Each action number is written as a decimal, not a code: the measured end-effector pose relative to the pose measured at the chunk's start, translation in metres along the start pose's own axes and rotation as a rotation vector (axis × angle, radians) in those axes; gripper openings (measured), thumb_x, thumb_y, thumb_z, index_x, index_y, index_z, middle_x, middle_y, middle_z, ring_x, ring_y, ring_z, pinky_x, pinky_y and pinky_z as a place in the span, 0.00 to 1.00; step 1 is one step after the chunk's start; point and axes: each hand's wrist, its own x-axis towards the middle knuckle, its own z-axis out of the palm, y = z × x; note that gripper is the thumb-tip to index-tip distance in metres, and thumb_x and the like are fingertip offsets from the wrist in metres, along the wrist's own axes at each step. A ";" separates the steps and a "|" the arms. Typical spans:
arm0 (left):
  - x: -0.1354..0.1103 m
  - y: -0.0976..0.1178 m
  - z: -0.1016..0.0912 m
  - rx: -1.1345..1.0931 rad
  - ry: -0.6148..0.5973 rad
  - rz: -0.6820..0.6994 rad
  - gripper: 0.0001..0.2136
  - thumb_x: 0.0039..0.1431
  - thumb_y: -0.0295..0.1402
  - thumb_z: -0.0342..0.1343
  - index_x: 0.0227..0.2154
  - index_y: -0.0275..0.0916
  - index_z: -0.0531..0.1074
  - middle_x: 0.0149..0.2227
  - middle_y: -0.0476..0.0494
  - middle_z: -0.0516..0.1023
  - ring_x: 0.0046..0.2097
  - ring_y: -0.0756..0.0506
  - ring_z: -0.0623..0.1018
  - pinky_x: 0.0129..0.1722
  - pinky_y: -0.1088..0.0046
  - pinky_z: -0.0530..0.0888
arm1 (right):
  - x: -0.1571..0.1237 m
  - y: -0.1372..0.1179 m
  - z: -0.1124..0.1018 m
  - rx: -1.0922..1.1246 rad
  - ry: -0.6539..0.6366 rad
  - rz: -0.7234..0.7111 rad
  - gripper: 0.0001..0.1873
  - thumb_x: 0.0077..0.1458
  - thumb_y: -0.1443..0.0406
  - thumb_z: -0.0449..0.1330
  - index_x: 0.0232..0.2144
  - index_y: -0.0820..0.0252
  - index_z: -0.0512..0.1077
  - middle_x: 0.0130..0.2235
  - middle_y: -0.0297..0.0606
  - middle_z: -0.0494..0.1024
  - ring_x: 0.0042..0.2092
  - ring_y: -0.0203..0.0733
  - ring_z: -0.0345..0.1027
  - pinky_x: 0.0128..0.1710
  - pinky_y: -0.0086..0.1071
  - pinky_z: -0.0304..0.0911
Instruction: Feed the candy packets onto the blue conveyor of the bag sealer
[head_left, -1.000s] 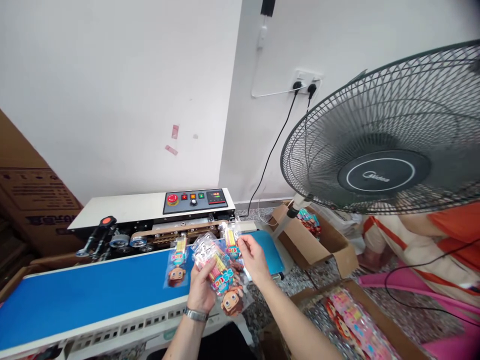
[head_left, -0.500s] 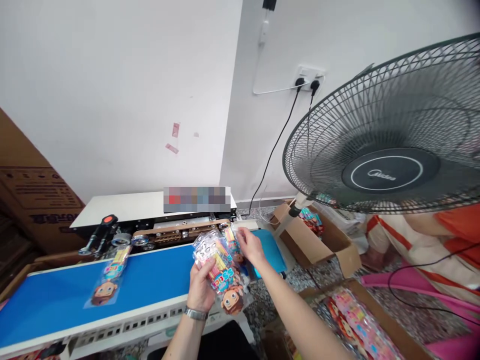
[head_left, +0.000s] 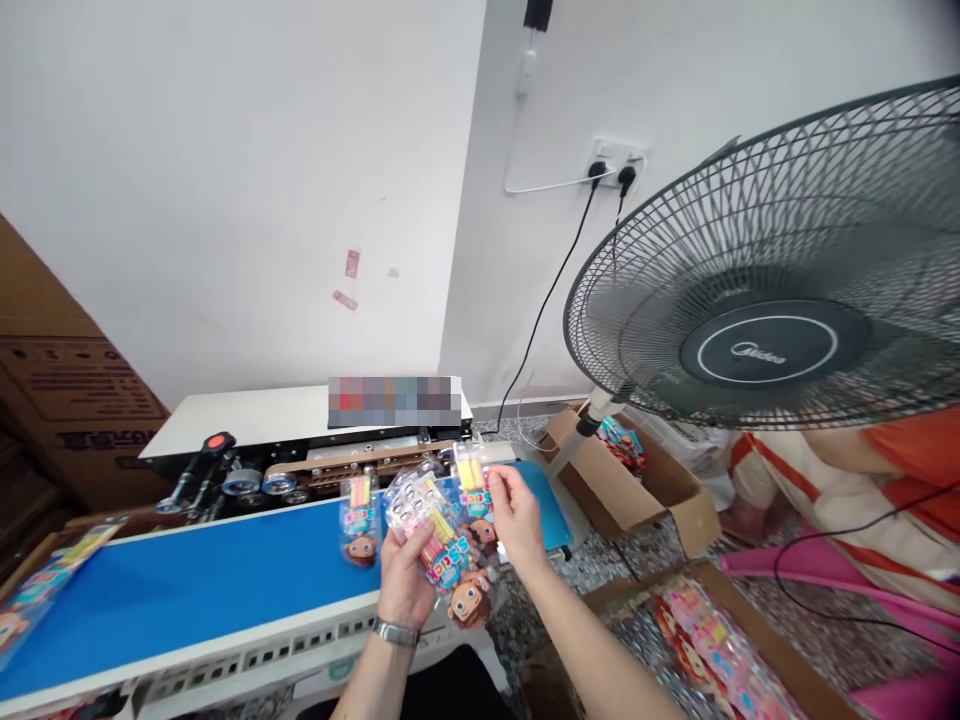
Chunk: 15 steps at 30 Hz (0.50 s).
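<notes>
My left hand (head_left: pixel 405 578) grips a fanned stack of clear plastic packets (head_left: pixel 450 565) printed with a cartoon face and coloured lettering. Pinched in my right hand (head_left: pixel 516 515) is a single packet (head_left: pixel 471 480) of the same kind, held at the machine's right end, just beside the stack. Behind the stack, another packet (head_left: pixel 361 520) lies on the blue conveyor belt (head_left: pixel 247 565), its top edge by the sealing machine's brown band (head_left: pixel 360 457). At the belt's far left lies one more packet (head_left: pixel 52 580), partly out of view.
A large fan (head_left: pixel 765 340) stands close on the right. Below it, an open carton (head_left: pixel 637 490) holds packets, and a nearer carton (head_left: pixel 720 650) holds pink ones. A blue stool (head_left: pixel 544 500) is behind my right hand. A seated person's leg (head_left: pixel 795 480) shows at right.
The packet on the belt has travelled left to the far end. Another packet now lies on the belt behind the stack. My right hand has shifted slightly right, holding a packet apart from the stack.
</notes>
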 end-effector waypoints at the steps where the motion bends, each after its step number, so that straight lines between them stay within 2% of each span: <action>1: 0.000 0.001 -0.001 0.007 0.013 0.001 0.22 0.42 0.26 0.64 0.44 0.38 0.69 0.35 0.42 0.80 0.36 0.41 0.79 0.38 0.62 0.75 | 0.005 0.007 -0.003 -0.040 0.042 0.029 0.19 0.57 0.54 0.46 0.35 0.60 0.70 0.32 0.38 0.77 0.33 0.40 0.69 0.32 0.28 0.60; 3: 0.000 0.004 -0.002 0.017 0.034 0.004 0.22 0.42 0.26 0.64 0.43 0.38 0.69 0.34 0.41 0.80 0.35 0.40 0.79 0.38 0.61 0.75 | 0.015 0.023 -0.009 -0.150 0.073 0.079 0.19 0.57 0.55 0.45 0.35 0.59 0.70 0.32 0.38 0.77 0.32 0.41 0.69 0.31 0.29 0.59; 5: 0.000 0.005 -0.003 0.020 0.046 0.009 0.23 0.41 0.26 0.64 0.43 0.38 0.69 0.35 0.41 0.80 0.36 0.40 0.79 0.38 0.60 0.75 | 0.025 0.037 -0.010 -0.264 0.045 0.116 0.18 0.57 0.57 0.45 0.34 0.58 0.71 0.31 0.38 0.77 0.33 0.42 0.69 0.31 0.29 0.58; 8: 0.000 0.005 -0.003 0.027 0.034 0.001 0.24 0.41 0.27 0.65 0.44 0.38 0.68 0.34 0.41 0.80 0.37 0.38 0.79 0.38 0.59 0.75 | 0.035 0.048 0.002 -0.364 -0.032 0.156 0.16 0.56 0.60 0.45 0.33 0.58 0.72 0.32 0.38 0.78 0.34 0.43 0.70 0.33 0.30 0.58; 12: 0.000 0.002 -0.002 0.033 -0.015 -0.006 0.23 0.42 0.28 0.64 0.45 0.38 0.68 0.37 0.39 0.79 0.40 0.37 0.78 0.40 0.59 0.75 | 0.040 0.039 0.023 -0.344 -0.168 0.123 0.15 0.56 0.62 0.47 0.36 0.59 0.72 0.35 0.42 0.78 0.39 0.45 0.70 0.38 0.32 0.60; 15: 0.000 0.001 -0.002 0.025 -0.028 0.006 0.24 0.42 0.28 0.64 0.45 0.38 0.68 0.38 0.39 0.79 0.40 0.38 0.78 0.42 0.59 0.74 | 0.031 0.022 0.024 -0.132 -0.181 0.048 0.16 0.56 0.60 0.49 0.43 0.59 0.70 0.41 0.42 0.76 0.42 0.44 0.69 0.42 0.33 0.60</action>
